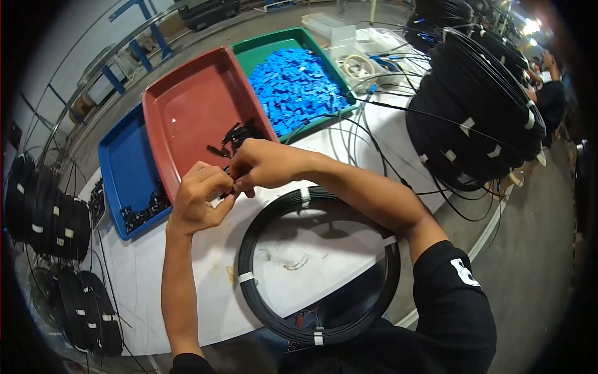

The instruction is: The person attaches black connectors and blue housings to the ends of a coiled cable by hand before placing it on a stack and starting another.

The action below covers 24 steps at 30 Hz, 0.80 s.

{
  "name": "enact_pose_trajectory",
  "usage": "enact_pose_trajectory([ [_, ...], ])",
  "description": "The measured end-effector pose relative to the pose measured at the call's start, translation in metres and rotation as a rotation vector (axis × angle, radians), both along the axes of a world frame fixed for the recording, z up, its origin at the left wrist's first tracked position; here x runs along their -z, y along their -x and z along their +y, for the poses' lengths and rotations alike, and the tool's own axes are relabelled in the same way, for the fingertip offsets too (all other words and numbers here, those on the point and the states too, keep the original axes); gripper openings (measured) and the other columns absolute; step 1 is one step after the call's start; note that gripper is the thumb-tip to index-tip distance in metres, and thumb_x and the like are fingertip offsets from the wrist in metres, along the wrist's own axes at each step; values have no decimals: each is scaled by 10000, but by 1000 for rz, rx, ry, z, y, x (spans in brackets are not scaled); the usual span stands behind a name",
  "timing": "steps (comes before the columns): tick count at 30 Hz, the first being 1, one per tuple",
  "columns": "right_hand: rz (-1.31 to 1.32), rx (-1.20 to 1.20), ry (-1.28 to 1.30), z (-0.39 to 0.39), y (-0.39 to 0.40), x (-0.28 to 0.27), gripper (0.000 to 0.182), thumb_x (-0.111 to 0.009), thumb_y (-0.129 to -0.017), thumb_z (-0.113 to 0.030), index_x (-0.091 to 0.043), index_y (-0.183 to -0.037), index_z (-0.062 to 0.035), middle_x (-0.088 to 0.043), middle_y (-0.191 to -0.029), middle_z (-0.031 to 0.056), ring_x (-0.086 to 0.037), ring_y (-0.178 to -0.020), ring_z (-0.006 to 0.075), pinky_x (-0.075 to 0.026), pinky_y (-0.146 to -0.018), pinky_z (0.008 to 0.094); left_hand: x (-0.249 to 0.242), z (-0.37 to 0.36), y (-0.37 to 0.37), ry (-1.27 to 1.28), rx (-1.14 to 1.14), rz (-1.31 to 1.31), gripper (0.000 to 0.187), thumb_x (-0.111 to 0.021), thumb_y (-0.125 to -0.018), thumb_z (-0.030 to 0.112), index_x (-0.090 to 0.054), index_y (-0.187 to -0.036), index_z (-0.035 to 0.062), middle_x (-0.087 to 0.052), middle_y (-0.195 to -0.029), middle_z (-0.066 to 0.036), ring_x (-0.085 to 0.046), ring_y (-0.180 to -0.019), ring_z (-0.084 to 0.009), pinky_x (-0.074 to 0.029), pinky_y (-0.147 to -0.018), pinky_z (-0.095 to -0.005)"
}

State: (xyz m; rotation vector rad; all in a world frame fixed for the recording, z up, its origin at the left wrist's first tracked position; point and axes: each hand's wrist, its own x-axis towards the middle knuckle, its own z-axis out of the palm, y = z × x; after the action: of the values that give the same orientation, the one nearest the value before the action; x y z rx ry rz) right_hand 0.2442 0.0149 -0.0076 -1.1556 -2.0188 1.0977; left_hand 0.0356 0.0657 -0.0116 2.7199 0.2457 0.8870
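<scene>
My left hand (200, 198) and my right hand (268, 163) meet fingertip to fingertip over the near edge of the red tray (193, 93). Fingers of both are pinched together. Small dark bits show between them, but the fingers hide most of what they hold. Just beyond my right hand, a pile of small black parts (242, 134) lies in the red tray's near corner. Below my right forearm is a coil of black cable (249, 299), bound with white tape bands, partly on the white table (218, 293) and partly over my lap.
A blue tray (128, 162) with small black pieces stands left. A green tray (249, 50) holds many small blue connectors (293, 90). Large stacks of black cable coils (473, 118) rise at right, with more coils (47, 209) at left. Loose cables cross the table. Another person (551, 96) is far right.
</scene>
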Motion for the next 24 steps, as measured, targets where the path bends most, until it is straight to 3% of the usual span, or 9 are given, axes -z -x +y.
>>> enact_pose_trajectory([
  [4, -173, 219, -279, 14, -2, 35, 156, -662, -780, -101, -727, -881, -1, -719, -792, 175, -710, -785, 312, -531, -707, 401, -17, 22, -24, -55, 91, 154, 200, -766, -683, 123, -624, -806, 54, -624, -846, -71, -604, -771, -270, -463, -698, -347],
  [5, -278, 243, -224, 16, 3, 40, 162, -679, -747, -93, -717, -883, -14, -712, -832, 193, -696, -830, 359, -533, -731, 427, -28, 28, -36, 133, 72, 97, 212, -767, -702, 155, -624, -816, 49, -618, -834, -73, -603, -794, -273, -462, -726, -358],
  [6, -223, 180, -288, 20, 6, 49, 159, -686, -744, -84, -696, -892, -28, -713, -842, 180, -694, -832, 353, -532, -733, 443, -36, 35, -47, 325, 48, 40, 229, -768, -720, 187, -625, -826, 44, -613, -822, -75, -602, -818, -275, -461, -754, -368],
  [9, -229, 191, -329, 17, 16, 51, 149, -663, -769, -150, -750, -877, -97, -712, -851, 191, -694, -856, 372, -551, -773, 474, -52, 71, -106, 376, -82, 79, 219, -757, -737, 192, -656, -870, 50, -651, -852, -83, -615, -870, -285, -466, -803, -389],
  [11, -285, 156, -423, 15, 14, 49, 146, -692, -762, -88, -679, -906, -70, -707, -813, 154, -689, -794, 355, -525, -726, 465, -34, 99, -142, -289, -99, 323, 202, -744, -751, 197, -699, -911, 82, -690, -885, -76, -636, -892, -280, -474, -807, -395],
  [16, -331, 149, -391, 11, 11, 46, 158, -693, -761, -127, -693, -909, -72, -694, -820, 180, -684, -815, 382, -530, -724, 479, -8, 107, -190, -592, -40, 470, 173, -752, -747, 247, -729, -868, 127, -708, -873, -69, -646, -909, -269, -450, -798, -421],
  [18, -380, 69, -436, 11, 12, 47, 202, -689, -738, -122, -703, -927, -52, -691, -862, 200, -688, -840, 377, -536, -728, 479, 2, 95, -202, -684, -252, 566, 170, -756, -752, 251, -722, -861, 125, -709, -846, -74, -649, -909, -273, -443, -790, -429],
  [22, -467, 58, -359, 11, 14, 43, 308, -679, -722, -114, -739, -1018, -58, -695, -1053, 194, -695, -970, 337, -552, -826, 438, 9, 88, -210, -423, -424, 651, 188, -776, -746, 226, -699, -865, 102, -715, -828, -103, -683, -835, -294, -506, -710, -449],
  [24, -442, 65, -394, 12, 14, 45, 275, -680, -710, -102, -725, -975, -43, -697, -975, 196, -695, -922, 350, -548, -782, 452, 7, 93, -205, -329, -424, 607, 133, -756, -747, 197, -708, -830, 105, -717, -838, -117, -689, -838, -312, -522, -704, -452],
])
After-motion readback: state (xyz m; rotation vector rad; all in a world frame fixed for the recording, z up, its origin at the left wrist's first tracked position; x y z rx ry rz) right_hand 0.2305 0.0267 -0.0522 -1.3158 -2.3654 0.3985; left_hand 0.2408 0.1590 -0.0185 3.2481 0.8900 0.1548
